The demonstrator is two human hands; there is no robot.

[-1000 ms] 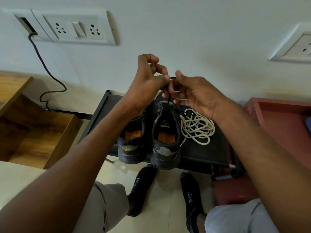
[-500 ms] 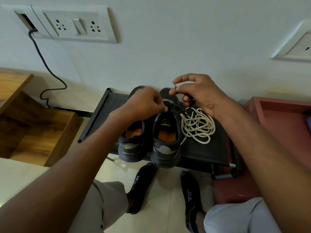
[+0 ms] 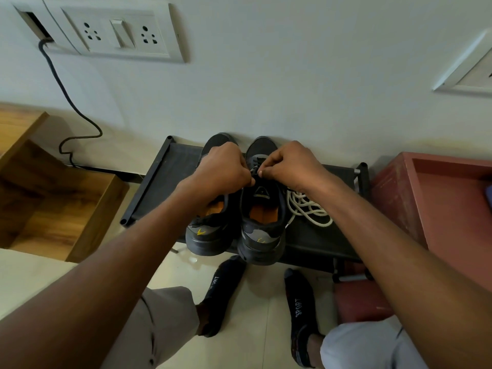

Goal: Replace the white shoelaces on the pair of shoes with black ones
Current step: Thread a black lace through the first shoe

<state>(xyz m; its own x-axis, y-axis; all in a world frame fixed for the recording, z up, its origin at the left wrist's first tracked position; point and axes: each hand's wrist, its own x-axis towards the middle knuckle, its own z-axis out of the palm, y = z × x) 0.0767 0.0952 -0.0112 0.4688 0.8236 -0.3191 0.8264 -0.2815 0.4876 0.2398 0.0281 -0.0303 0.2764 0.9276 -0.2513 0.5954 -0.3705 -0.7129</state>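
Two dark grey shoes with orange insoles stand side by side on a low black rack (image 3: 159, 182), toes to the wall. The left shoe (image 3: 210, 230) is partly hidden by my left forearm. Over the tongue of the right shoe (image 3: 262, 225), my left hand (image 3: 223, 169) and my right hand (image 3: 290, 165) meet, fingertips pinched on the black lace (image 3: 255, 171) at the upper eyelets. Little of that lace shows. The white laces (image 3: 308, 211) lie in a loose heap on the rack just right of the right shoe.
A wooden shelf unit (image 3: 53, 198) stands at the left and a red box (image 3: 439, 198) at the right of the rack. A black cable (image 3: 72, 107) hangs from the wall socket plate (image 3: 111, 30). My feet in black socks (image 3: 221, 296) rest on the tiled floor below.
Both hands have come down from above the shoes to the right shoe's tongue. My right hand moved left and closed its fingers next to my left hand's.
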